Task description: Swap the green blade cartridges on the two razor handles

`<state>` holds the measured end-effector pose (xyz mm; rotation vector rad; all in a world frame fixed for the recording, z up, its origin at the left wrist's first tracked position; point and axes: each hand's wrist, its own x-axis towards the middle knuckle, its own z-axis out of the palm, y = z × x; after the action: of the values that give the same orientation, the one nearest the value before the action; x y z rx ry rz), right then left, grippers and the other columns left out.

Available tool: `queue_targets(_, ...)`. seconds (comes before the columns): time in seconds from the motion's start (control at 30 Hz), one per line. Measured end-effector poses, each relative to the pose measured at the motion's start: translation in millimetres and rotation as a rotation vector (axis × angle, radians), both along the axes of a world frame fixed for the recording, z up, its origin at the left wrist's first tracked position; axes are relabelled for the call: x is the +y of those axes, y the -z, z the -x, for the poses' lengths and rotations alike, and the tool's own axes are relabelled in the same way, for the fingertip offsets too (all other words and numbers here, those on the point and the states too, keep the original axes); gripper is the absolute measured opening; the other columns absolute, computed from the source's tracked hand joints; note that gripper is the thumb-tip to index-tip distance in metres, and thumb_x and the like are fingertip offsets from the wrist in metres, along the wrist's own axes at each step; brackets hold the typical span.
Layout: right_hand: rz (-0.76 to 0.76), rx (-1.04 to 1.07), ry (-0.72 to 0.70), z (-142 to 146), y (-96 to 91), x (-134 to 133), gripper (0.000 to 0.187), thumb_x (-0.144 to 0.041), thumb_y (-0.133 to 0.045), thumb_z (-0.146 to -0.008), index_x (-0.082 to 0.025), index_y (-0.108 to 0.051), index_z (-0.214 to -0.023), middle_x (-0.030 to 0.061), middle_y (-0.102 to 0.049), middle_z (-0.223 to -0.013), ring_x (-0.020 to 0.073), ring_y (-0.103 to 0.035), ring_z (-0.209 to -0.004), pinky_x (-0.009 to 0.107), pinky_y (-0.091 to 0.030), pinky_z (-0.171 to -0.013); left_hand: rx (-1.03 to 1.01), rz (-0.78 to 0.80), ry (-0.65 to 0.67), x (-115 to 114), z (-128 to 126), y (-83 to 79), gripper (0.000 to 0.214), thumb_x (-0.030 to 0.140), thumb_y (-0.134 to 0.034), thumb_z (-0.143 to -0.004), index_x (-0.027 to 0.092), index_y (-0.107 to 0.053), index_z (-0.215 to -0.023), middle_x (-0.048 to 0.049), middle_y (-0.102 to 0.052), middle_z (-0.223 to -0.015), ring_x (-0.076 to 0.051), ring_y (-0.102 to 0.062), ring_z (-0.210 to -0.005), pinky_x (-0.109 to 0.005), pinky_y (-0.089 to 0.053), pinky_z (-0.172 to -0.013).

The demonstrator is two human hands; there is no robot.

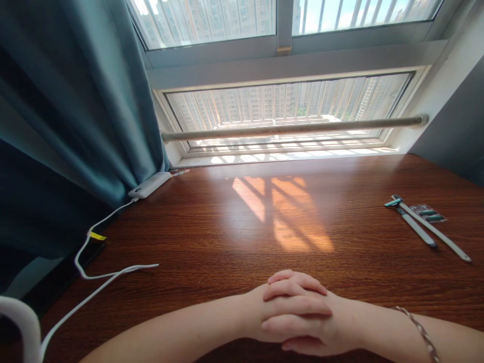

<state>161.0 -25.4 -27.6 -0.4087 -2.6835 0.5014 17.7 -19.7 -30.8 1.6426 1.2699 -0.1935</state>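
My two hands rest clasped on the brown wooden table (227, 237) near its front edge. My left hand (291, 302) lies on top, its fingers pressed together and folded over my right hand (321, 340), which shows only partly beneath it. Neither hand has anything in it. A thin bracelet (419, 330) sits on my right wrist. Two razors (418, 228) with long pale handles lie on the table far to the right. A small pack of spare blades (429, 213) lies beside them. Both hands are well apart from these.
A white power bank (149, 185) lies at the back left by the teal curtain (71, 111). Its white cable (98, 275) trails toward the front left corner. A metal rail (295, 128) crosses the window behind the table. Sunlight patches fall mid-table.
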Motion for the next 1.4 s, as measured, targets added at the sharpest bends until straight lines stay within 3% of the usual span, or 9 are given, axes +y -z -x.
queue_targets(0.3, -0.005, -0.005, -0.001, 0.4, 1.2, -0.1, 0.037, -0.036, -0.044, -0.087, -0.034, -0.043, -0.124, -0.0043, -0.024, -0.138, 0.0190, -0.014, -0.128, 0.036, -0.019, -0.108, 0.072, -0.035, -0.085, -4.8, 0.1, 14.6, 0.023, 0.030, -0.058, -0.066, 0.033, -0.068, -0.087, 0.0097, -0.062, -0.088, -0.017, -0.044, -0.113, -0.022, -0.038, -0.087)
queue_targets(0.5, -0.015, 0.052, -0.016, 1.6, 2.6, 0.6, 0.035, -0.035, -0.046, -0.086, -0.032, -0.045, -0.122, -0.0028, -0.025, -0.137, 0.0183, -0.018, -0.126, 0.037, -0.019, -0.108, 0.104, -0.096, -0.117, -9.8, -30.5, 24.9, 0.024, 0.031, -0.052, -0.072, 0.029, -0.067, -0.090, 0.0089, -0.062, -0.091, -0.016, -0.039, -0.118, -0.025, -0.033, -0.092)
queue_targets(0.7, -0.022, 0.050, -0.007, 0.9, 1.7, 0.4, 0.036, -0.035, -0.046, -0.086, -0.033, -0.045, -0.122, -0.0041, -0.024, -0.138, 0.0186, -0.017, -0.127, 0.035, -0.020, -0.108, 0.230, -0.157, -0.282, -15.9, -58.6, 26.1, 0.022, 0.030, -0.052, -0.071, 0.032, -0.067, -0.087, 0.0078, -0.063, -0.092, -0.021, -0.043, -0.115, -0.032, -0.038, -0.092)
queue_targets(0.9, -0.033, 0.038, -0.004, 0.8, 1.2, 0.0, 0.035, -0.035, -0.046, -0.086, -0.033, -0.046, -0.121, -0.0039, -0.026, -0.137, 0.0186, -0.017, -0.127, 0.035, -0.020, -0.107, 0.242, -0.164, -0.301, -12.5, -48.5, 21.1, 0.023, 0.031, -0.053, -0.072, 0.032, -0.067, -0.090, 0.0079, -0.062, -0.093, -0.019, -0.045, -0.114, -0.028, -0.041, -0.085)
queue_targets(1.07, -0.022, 0.018, 0.005, 1.1, 1.4, 0.3, 0.036, -0.036, -0.045, -0.086, -0.034, -0.045, -0.122, -0.0039, -0.026, -0.138, 0.0186, -0.016, -0.128, 0.035, -0.020, -0.107, 0.184, -0.145, -0.112, -8.4, -30.0, 19.8, 0.023, 0.031, -0.054, -0.072, 0.032, -0.068, -0.091, 0.0096, -0.061, -0.086, -0.015, -0.045, -0.113, -0.023, -0.037, -0.085)
queue_targets(1.4, -0.010, -0.010, 0.004, 0.2, 0.8, 0.1, 0.037, -0.036, -0.046, -0.086, -0.035, -0.045, -0.122, -0.0034, -0.028, -0.138, 0.0192, -0.016, -0.128, 0.036, -0.020, -0.107, 0.328, -0.274, -0.248, -22.1, -49.2, 25.3, 0.026, 0.036, -0.053, -0.070, 0.034, -0.066, -0.093, 0.0062, -0.064, -0.088, -0.023, -0.043, -0.115, -0.034, -0.036, -0.095)
